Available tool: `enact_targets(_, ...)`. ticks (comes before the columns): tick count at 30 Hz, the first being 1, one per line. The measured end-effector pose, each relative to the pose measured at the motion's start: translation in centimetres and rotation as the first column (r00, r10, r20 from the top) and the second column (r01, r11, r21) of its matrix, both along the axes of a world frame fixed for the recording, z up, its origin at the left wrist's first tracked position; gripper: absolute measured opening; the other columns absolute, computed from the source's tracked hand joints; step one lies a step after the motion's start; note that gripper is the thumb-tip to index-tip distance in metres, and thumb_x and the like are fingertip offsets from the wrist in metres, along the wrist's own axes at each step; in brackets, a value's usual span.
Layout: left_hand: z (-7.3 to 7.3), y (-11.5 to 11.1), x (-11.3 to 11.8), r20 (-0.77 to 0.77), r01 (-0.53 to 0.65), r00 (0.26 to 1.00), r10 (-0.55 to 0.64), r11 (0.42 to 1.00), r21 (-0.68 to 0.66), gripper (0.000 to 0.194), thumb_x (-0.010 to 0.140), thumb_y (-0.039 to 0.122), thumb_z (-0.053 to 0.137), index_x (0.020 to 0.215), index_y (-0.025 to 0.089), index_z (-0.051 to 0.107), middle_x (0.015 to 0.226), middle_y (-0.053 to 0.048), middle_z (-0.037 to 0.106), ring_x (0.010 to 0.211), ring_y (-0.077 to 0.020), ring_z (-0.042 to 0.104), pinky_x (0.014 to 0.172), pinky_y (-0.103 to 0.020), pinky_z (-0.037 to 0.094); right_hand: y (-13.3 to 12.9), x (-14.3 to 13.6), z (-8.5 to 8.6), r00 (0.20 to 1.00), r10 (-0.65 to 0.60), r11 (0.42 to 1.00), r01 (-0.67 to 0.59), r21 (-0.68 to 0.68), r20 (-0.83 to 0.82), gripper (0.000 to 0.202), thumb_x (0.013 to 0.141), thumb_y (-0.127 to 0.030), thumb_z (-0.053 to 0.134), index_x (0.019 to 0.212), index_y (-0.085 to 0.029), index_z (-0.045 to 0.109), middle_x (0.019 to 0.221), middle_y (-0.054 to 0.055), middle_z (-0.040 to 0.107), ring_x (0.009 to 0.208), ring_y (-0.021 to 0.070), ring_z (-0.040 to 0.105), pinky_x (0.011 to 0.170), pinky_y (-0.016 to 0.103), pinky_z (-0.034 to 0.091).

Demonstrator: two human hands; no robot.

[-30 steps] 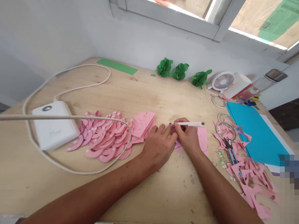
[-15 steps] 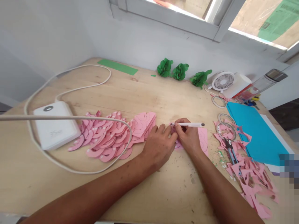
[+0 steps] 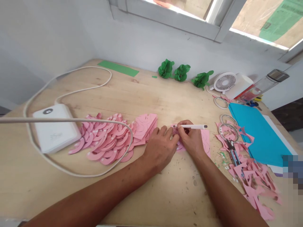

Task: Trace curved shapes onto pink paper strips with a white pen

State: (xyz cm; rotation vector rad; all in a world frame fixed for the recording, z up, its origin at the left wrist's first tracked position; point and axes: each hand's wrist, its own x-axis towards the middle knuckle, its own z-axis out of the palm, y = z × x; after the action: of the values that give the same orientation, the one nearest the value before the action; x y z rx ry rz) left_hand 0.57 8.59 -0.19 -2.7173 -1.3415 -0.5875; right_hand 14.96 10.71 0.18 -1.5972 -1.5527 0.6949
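Observation:
My right hand [image 3: 191, 137] pinches a white pen [image 3: 195, 126], its tip at the left end over a pink paper sheet [image 3: 205, 140] on the table. Next to it my left hand [image 3: 161, 143] rests on the left part of that sheet, fingers bent slightly downward and apart. Both hands hide most of the sheet; curved outlines show on its right part. Just left of my left hand lies a stack of pink sheets [image 3: 143, 127] with drawn curves. Beyond that is a pile of cut curved pink paper pieces [image 3: 109, 138].
A white power bank [image 3: 55, 129] and its looping cable [image 3: 78, 172] lie left. Three green paper clusters [image 3: 181, 73] stand along the wall. At right are a small fan [image 3: 224, 82], tape rolls [image 3: 228, 132], pliers-like cutters [image 3: 233, 151], pink scraps [image 3: 255, 179] and a blue sheet [image 3: 262, 132].
The view has shifted very slightly. Both hands and the pen stay in nearly the same place over the pink sheet.

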Motion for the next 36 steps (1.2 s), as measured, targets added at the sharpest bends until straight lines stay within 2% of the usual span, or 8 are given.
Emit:
enact_targets(14, 0.23, -0.06, 0.02, -0.036, -0.004, 0.999, 0.004, 1.0, -0.008, 0.013, 0.087, 0.021, 0.051, 0.096, 0.017, 0.06, 0.108, -0.011, 0.063, 0.096, -0.027, 0.056, 0.077, -0.043, 0.045, -0.57, 0.34, 0.51, 0.997, -0.013, 1.0, 0.013, -0.007, 0.078, 0.015, 0.081, -0.035, 0.052, 0.077, -0.022, 0.059, 0.063, -0.001, 0.063, 0.054, 0.0139, 0.055, 0.051, 0.024, 0.039)
enact_targets(21, 0.31, -0.06, 0.02, -0.021, 0.002, 1.0, -0.003, 1.0, -0.016, 0.01, 0.086, 0.021, 0.054, 0.093, 0.017, 0.06, 0.102, -0.01, 0.062, 0.095, -0.0263, 0.056, 0.077, -0.042, 0.045, -0.72, 0.51, 0.54, 0.996, -0.018, 1.0, 0.019, -0.009, 0.084, 0.015, 0.081, -0.034, 0.053, 0.077, -0.022, 0.059, 0.062, -0.001, 0.064, 0.053, 0.0136, 0.055, 0.051, 0.024, 0.039)
enact_targets(36, 0.24, -0.07, 0.02, -0.026, 0.0, 1.0, 0.0, 1.0, -0.013, 0.012, 0.087, 0.021, 0.052, 0.094, 0.017, 0.06, 0.103, -0.009, 0.062, 0.095, -0.026, 0.056, 0.077, -0.042, 0.045, -0.88, 0.5, 0.98, 0.988, -0.024, 0.999, 0.028, -0.022, 0.155, 0.016, 0.081, -0.034, 0.051, 0.077, -0.021, 0.06, 0.062, -0.001, 0.063, 0.055, 0.0131, 0.054, 0.053, 0.023, 0.038)
